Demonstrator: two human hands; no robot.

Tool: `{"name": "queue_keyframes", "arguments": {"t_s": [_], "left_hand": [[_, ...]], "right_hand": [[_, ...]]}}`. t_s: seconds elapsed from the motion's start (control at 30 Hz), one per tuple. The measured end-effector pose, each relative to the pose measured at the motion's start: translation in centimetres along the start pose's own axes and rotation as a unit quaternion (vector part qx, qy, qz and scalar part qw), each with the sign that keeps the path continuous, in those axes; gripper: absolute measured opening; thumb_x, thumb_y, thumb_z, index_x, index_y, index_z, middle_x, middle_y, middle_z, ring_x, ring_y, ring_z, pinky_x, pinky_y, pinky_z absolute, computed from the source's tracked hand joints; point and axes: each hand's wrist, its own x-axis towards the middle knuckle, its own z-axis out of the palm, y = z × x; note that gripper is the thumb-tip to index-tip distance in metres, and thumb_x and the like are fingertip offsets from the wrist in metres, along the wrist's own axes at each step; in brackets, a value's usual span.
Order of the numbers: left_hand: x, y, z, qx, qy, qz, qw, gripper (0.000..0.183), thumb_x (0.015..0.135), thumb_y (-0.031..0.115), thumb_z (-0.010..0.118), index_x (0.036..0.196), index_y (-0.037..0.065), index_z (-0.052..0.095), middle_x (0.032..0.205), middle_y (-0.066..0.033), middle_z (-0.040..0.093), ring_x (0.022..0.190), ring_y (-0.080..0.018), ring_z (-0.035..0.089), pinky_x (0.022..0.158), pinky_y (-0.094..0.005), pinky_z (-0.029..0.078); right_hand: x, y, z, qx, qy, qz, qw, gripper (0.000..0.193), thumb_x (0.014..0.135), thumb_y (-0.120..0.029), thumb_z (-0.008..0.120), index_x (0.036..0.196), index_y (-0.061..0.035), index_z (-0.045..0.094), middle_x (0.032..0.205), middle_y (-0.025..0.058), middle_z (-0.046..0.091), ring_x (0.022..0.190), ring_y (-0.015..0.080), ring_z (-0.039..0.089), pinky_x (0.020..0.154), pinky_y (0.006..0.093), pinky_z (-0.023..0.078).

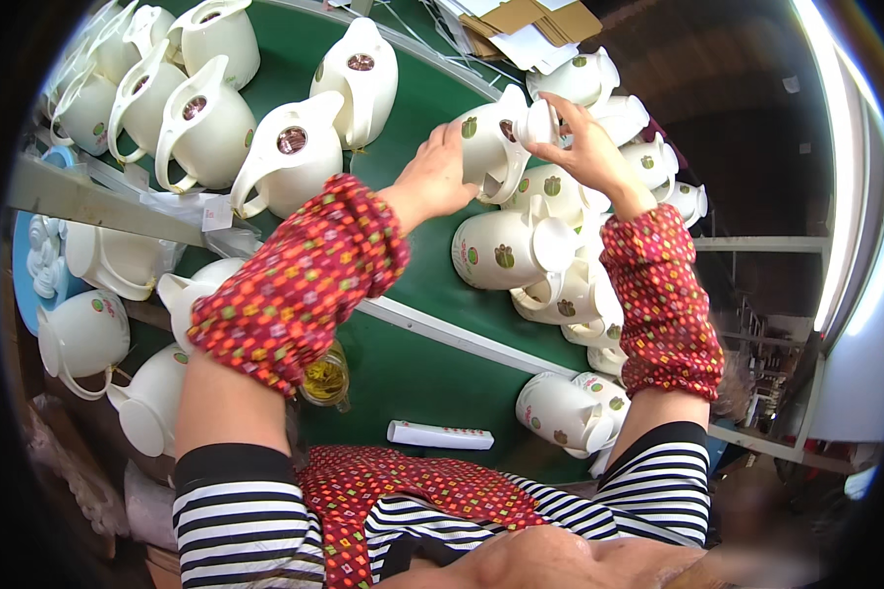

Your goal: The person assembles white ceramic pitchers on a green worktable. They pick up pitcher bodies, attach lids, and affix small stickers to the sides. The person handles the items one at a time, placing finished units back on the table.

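Gripping one white jug (488,147): left hand (432,177), right hand (584,147).

The cream jug (488,147) looks like smooth, glossy plastic, as does its small cap (538,123); the green belt (413,128) looks matt and rubbery; the red patterned sleeve covers (300,280) are soft cloth; the flattened boxes (525,20) are dull cardboard.

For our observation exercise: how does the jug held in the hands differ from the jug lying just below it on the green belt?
The held jug is gripped by the left hand and right hand; the lying jug is untouched. The held one sits tilted; the other lies on its side. Both are cream with green emblems.
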Motion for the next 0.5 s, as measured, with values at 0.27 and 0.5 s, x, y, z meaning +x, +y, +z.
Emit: {"name": "queue_keyframes", "arguments": {"t_s": [0.27, 0.5], "left_hand": [[5.5, -2.0, 4.1, 0.0, 0.071, 0.034, 0.997, 0.119, 0.067, 0.032, 0.092, 0.158, 0.003, 0.021, 0.161, -0.0194, 0.034, 0.148, -0.0376, 0.037, 0.116, -0.0505, 0.042], [7.3, -2.9, 6.2, -0.045, 0.119, 0.074, 0.989, 0.108, 0.065, 0.033, 0.091, 0.15, 0.005, 0.03, 0.151, -0.0177, 0.042, 0.14, -0.04, 0.043, 0.115, -0.0485, 0.043]], "right_hand": [[4.8, 1.0, 1.8, -0.08, -0.116, -0.079, 0.987, 0.083, 0.069, 0.003, 0.083, 0.145, -0.0183, 0.057, 0.143, 0.0154, 0.055, 0.129, 0.0363, 0.058, 0.111, 0.0418, 0.05], [5.5, 1.8, 1.5, -0.133, -0.13, -0.19, 0.964, 0.073, 0.072, 0.011, 0.076, 0.137, -0.019, 0.063, 0.146, 0.0142, 0.054, 0.13, 0.0375, 0.056, 0.111, 0.0429, 0.049]]}}
